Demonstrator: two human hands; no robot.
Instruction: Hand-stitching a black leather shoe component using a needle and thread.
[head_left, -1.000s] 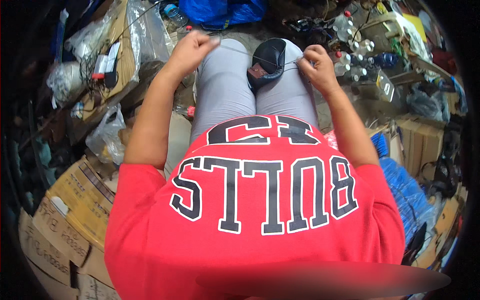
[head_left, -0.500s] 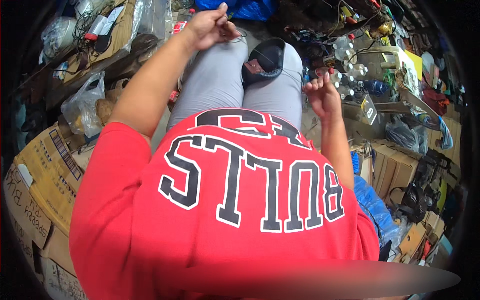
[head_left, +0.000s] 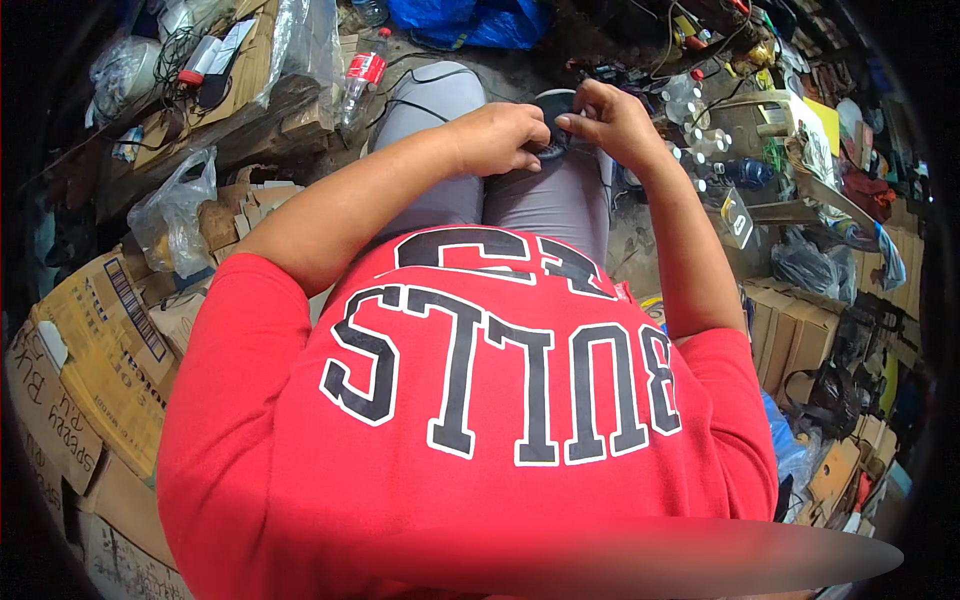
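Both hands have come together since half a second ago, when the left one was raised up ahead and the right one hung out to the side with fingers loose; now I see them meeting over the lap. My left hand [head_left: 497,138] is curled over the near edge of a dark round part [head_left: 553,128] that sits on the grey trousers [head_left: 545,200], just above the knees, with the knuckles bent and the fingertips pressed down on it, which I judge is to pin it against the thigh so it cannot slide. My right hand [head_left: 610,122] comes in from the other side with thumb and forefinger pinched close at the part's upper rim, the remaining fingers folded narrow; what exactly they pinch I cannot tell, possibly a thin wire or a small tab, as the hands hide most of it. The lap serves as the work surface, probably because the ground around is crowded: a plastic bottle with a red label [head_left: 366,72] lies just beyond the left knee, a clear plastic bag [head_left: 172,215] rests on cardboard boxes [head_left: 95,360] to the left, and small white bottles [head_left: 700,140] stand near the right hand.
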